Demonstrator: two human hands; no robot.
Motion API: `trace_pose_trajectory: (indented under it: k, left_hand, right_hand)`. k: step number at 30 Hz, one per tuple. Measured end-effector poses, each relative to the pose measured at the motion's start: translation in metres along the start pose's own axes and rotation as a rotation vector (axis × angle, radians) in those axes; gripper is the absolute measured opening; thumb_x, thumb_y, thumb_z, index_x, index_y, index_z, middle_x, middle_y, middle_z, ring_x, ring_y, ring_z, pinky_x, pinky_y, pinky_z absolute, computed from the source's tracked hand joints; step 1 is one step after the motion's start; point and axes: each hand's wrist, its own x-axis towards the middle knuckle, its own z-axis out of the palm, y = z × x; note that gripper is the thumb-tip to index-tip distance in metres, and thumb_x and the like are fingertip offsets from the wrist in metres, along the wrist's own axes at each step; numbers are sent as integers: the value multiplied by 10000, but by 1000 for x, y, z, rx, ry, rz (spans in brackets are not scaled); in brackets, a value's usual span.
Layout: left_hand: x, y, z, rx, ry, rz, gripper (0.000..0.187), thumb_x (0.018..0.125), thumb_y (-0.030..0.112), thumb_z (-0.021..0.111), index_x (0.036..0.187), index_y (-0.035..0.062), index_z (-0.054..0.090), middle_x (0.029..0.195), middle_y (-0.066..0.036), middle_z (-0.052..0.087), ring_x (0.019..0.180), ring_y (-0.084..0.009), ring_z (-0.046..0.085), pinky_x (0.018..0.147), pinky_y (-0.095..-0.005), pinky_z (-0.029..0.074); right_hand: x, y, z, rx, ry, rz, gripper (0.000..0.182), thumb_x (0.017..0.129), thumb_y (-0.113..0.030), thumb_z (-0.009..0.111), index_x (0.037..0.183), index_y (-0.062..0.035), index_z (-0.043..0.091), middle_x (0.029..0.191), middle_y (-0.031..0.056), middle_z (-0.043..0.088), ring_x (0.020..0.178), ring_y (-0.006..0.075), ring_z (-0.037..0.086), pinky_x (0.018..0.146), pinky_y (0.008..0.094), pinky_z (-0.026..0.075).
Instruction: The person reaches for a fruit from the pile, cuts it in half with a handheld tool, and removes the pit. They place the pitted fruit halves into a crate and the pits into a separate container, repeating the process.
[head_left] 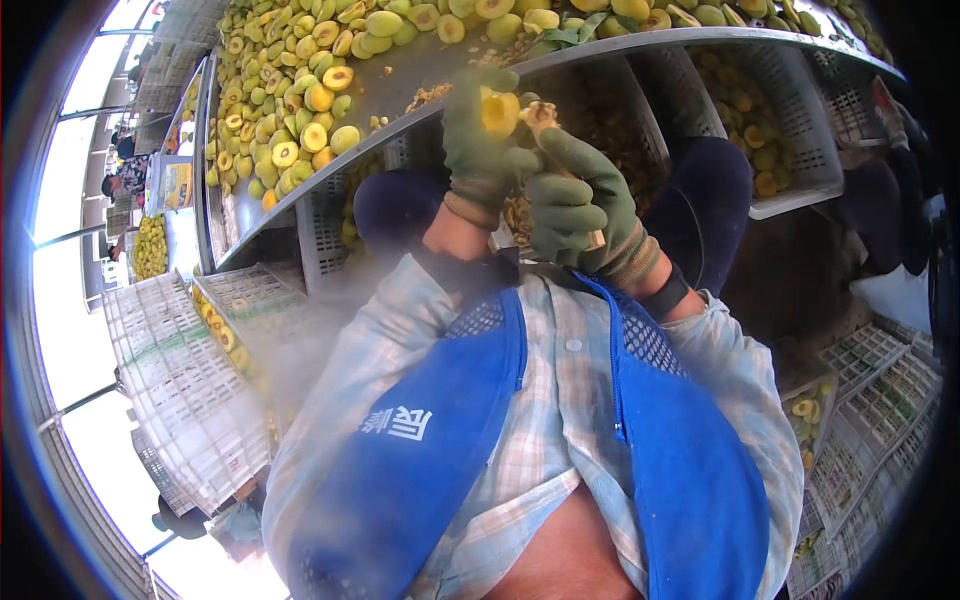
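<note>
Both my hands wear green work gloves and are raised close together in front of the metal table's edge. A yellow piece of stone fruit [499,112] is gripped in the fingers of my left hand [478,150]. My right hand [580,195] is closed around a thin tool [596,239] whose wooden handle end pokes out below the fist. Just above my right thumb, beside the fruit, is a pale brown lump [540,117], perhaps a pit at the tool's tip. Its exact hold is hidden by the fingers.
Many halved, green-yellow fruits [290,110] are heaped on the metal table [400,75]. Beneath its edge stand white plastic crates [800,170], some with fruit. Stacked crates [180,370] are at left, more at lower right. Another person's legs [885,215] show at right; people are at far left.
</note>
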Motion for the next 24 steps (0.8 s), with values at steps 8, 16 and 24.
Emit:
trace_pose_trajectory:
  k: [8, 16, 24]
  left_hand:
    - [19, 32, -86, -77, 267, -159, 488, 949, 459, 593, 1176, 27, 614, 1052, -144, 682, 804, -273, 697, 631, -307, 570]
    - [19, 84, -263, 1486, 371, -11, 329, 895, 340, 620, 1048, 62, 703, 931, -164, 705, 834, -332, 661, 769, -396, 516]
    - [122, 37, -266, 1773, -71, -476, 538, 803, 507, 628, 1122, 77, 681, 1111, -176, 681, 1059, -320, 637, 908, -394, 480]
  right_hand:
    - [3, -13, -14, -503, 720, -179, 409, 984, -375, 543, 1086, 16, 601, 622, 2, 567, 443, 116, 513, 421, 248, 461]
    - [13, -14, -43, -529, 830, -64, 501, 996, -407, 511, 1138, 71, 553, 612, -5, 552, 455, 115, 545, 409, 235, 470]
    - [26, -10, -51, -580, 891, -37, 585, 988, -446, 507, 1211, 93, 526, 652, 4, 548, 481, 139, 531, 437, 268, 456]
